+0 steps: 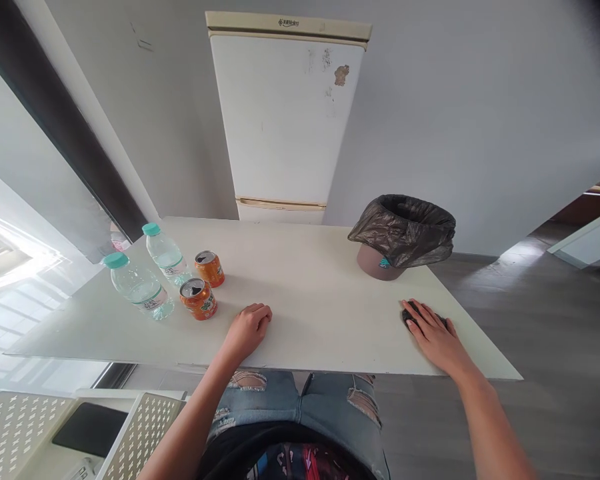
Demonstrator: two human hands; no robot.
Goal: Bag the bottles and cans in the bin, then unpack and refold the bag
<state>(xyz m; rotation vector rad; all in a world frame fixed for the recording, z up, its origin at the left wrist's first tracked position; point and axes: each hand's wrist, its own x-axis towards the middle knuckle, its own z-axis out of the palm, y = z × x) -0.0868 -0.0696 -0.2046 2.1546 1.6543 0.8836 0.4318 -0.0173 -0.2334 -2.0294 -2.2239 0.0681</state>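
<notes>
My left hand rests near the table's front edge, its fingers curled closed, with nothing showing in it. Toward the right end, my right hand presses down over a crumpled black cloth, which pokes out on both sides of the fingers. Left of my left hand stand two orange drink cans, both upright with their tops opened. Beside them are two clear plastic bottles with turquoise caps. Beyond my right hand, a brownish bin lined with a dark plastic bag stands upright near the table's back right corner.
The white table spans the view, its front edge against my lap. A white fridge stands behind it by the grey wall. At lower left, a white perforated rack holds a dark flat object.
</notes>
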